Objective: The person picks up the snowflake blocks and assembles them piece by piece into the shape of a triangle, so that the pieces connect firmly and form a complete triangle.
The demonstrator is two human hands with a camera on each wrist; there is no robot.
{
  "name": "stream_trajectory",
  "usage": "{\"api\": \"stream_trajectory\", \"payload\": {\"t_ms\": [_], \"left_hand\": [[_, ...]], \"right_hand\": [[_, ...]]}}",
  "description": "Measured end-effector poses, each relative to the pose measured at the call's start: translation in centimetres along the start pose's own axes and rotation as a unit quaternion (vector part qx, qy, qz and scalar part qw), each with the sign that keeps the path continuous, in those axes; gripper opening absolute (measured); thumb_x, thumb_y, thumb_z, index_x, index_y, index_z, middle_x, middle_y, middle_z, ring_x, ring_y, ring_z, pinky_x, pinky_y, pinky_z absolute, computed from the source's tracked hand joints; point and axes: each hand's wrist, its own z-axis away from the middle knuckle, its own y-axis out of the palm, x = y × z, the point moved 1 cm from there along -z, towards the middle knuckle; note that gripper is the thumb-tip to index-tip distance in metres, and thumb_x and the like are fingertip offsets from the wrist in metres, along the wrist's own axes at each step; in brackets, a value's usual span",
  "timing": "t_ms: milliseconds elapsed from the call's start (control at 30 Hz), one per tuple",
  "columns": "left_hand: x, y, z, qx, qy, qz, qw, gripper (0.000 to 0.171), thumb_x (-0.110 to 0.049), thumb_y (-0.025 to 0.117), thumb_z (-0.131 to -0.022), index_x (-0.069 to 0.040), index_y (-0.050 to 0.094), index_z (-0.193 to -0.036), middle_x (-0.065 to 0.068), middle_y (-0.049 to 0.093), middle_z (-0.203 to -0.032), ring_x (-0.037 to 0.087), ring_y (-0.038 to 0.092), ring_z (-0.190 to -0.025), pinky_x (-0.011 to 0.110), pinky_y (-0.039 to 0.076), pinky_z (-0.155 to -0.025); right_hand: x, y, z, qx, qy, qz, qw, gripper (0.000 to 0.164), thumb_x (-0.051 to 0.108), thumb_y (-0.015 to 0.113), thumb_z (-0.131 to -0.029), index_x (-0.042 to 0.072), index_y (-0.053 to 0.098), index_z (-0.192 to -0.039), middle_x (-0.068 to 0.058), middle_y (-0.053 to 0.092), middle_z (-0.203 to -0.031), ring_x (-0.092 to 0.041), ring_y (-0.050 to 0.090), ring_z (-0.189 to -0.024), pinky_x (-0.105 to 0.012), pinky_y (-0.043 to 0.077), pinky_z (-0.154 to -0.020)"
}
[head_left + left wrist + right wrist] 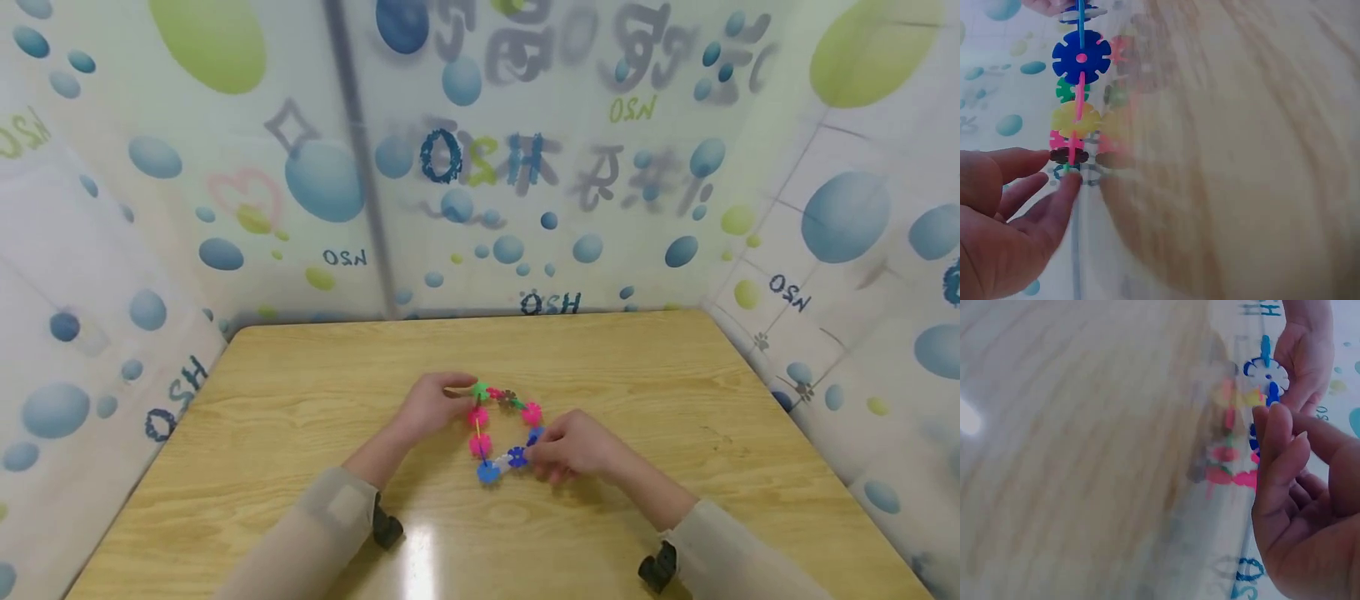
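Note:
A closed ring of notched plastic snowflake discs [480,445] lies in the middle of the table, in pink, green, brown, blue and white. My left hand [433,407] is at its far left side, by a green disc [481,389]. In the left wrist view, that hand's thumb and finger pinch the ring's edge around a dark brown disc [1060,156]. On the right side, my right hand [581,446] grips the ring between thumb and fingers, near a dark blue disc [517,457]. Its fingertips hide the discs they hold.
The wooden table [315,367] has a glossy surface that mirrors the discs. Around it hang pale curtains [510,242] printed with blue and green bubbles. Both wrists carry black cameras, one being the left wrist camera [387,527].

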Motion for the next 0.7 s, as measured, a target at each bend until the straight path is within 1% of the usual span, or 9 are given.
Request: {"api": "stream_trajectory", "payload": {"t_ms": [100, 167, 233, 300, 333, 433, 567, 633, 700], "left_hand": [[-0.6, -0.3, 0.9, 0.005, -0.026, 0.016, 0.9995, 0.043, -0.018, 0.078, -0.103, -0.005, 0.070, -0.143, 0.019, 0.075, -0.130, 0.030, 0.079, -0.105, 0.036, 0.068, -0.081], [-1.1, -0.3, 1.9, 0.024, -0.050, 0.012, 0.9984, 0.051, -0.025, 0.081, -0.101, -0.002, 0.067, -0.144, 0.017, 0.077, -0.116, 0.026, 0.079, -0.090, 0.037, 0.068, -0.075], [-1.7, -0.1, 2.9, 0.057, -0.071, 0.010, 0.9958, 0.062, -0.030, 0.085, -0.098, 0.002, 0.062, -0.147, 0.015, 0.077, -0.103, 0.024, 0.078, -0.077, 0.038, 0.068, -0.071], [-2.1, 0.5, 3.6, 0.086, -0.077, 0.004, 0.9933, 0.074, -0.031, 0.089, -0.095, 0.005, 0.057, -0.151, 0.014, 0.078, -0.100, 0.023, 0.078, -0.072, 0.038, 0.069, -0.070], [-2.2, 0.8, 3.8, 0.094, -0.074, 0.000, 0.9928, 0.078, -0.030, 0.091, -0.093, 0.006, 0.055, -0.152, 0.014, 0.078, -0.101, 0.022, 0.078, -0.071, 0.037, 0.068, -0.069], [-2.3, 1.7, 4.0, 0.092, -0.063, -0.026, 0.9934, 0.088, -0.028, 0.096, -0.087, 0.007, 0.052, -0.155, 0.016, 0.077, -0.110, 0.023, 0.079, -0.079, 0.038, 0.069, -0.074], [-2.2, 2.3, 3.8, 0.079, -0.034, -0.089, 0.9923, 0.089, -0.025, 0.099, -0.083, 0.004, 0.055, -0.155, 0.019, 0.075, -0.128, 0.031, 0.076, -0.109, 0.046, 0.065, -0.097], [-2.0, 2.4, 3.8, 0.078, -0.023, -0.094, 0.9923, 0.085, -0.021, 0.098, -0.083, 0.003, 0.057, -0.154, 0.019, 0.073, -0.135, 0.035, 0.072, -0.122, 0.047, 0.063, -0.104], [-1.8, 2.4, 3.7, 0.081, -0.017, -0.074, 0.9938, 0.082, -0.016, 0.096, -0.084, 0.003, 0.058, -0.154, 0.020, 0.071, -0.140, 0.039, 0.071, -0.127, 0.047, 0.063, -0.103]], "right_hand": [[0.0, -0.7, 0.1, -0.036, 0.002, -0.013, 0.999, 0.030, 0.031, 0.078, -0.103, 0.004, 0.079, -0.092, -0.004, 0.074, -0.074, -0.013, 0.066, -0.058, -0.030, 0.057, -0.056], [0.1, -1.1, -0.1, -0.067, 0.006, -0.024, 0.997, 0.026, 0.027, 0.077, -0.104, 0.001, 0.078, -0.107, -0.008, 0.075, -0.082, -0.016, 0.068, -0.063, -0.033, 0.060, -0.059], [0.0, -1.3, -0.5, -0.087, 0.009, -0.042, 0.995, 0.030, 0.021, 0.075, -0.106, 0.000, 0.075, -0.128, -0.011, 0.078, -0.094, -0.019, 0.073, -0.071, -0.035, 0.064, -0.064], [-0.1, -1.2, -1.0, -0.090, 0.014, -0.052, 0.994, 0.040, 0.017, 0.074, -0.106, 0.002, 0.069, -0.143, -0.012, 0.079, -0.106, -0.020, 0.077, -0.079, -0.036, 0.067, -0.071], [-0.2, -1.1, -1.2, -0.088, 0.017, -0.054, 0.995, 0.043, 0.015, 0.074, -0.106, 0.002, 0.067, -0.146, -0.013, 0.079, -0.108, -0.020, 0.078, -0.081, -0.036, 0.068, -0.073], [-0.4, -0.7, -1.4, -0.079, 0.037, -0.075, 0.993, 0.043, 0.010, 0.076, -0.104, 0.001, 0.067, -0.145, -0.014, 0.078, -0.109, -0.019, 0.079, -0.083, -0.036, 0.069, -0.075], [-0.5, -0.4, -1.2, -0.065, 0.053, -0.097, 0.992, 0.042, 0.007, 0.080, -0.100, -0.003, 0.065, -0.137, -0.016, 0.077, -0.109, -0.020, 0.078, -0.081, -0.037, 0.069, -0.074], [-0.5, -0.3, -1.1, -0.060, 0.054, -0.109, 0.991, 0.043, 0.006, 0.080, -0.099, -0.006, 0.063, -0.136, -0.018, 0.076, -0.111, -0.021, 0.079, -0.080, -0.037, 0.069, -0.073], [-0.5, -0.2, -1.0, -0.057, 0.053, -0.115, 0.990, 0.045, 0.005, 0.081, -0.098, -0.008, 0.061, -0.136, -0.019, 0.077, -0.112, -0.021, 0.079, -0.081, -0.037, 0.069, -0.074]]}}
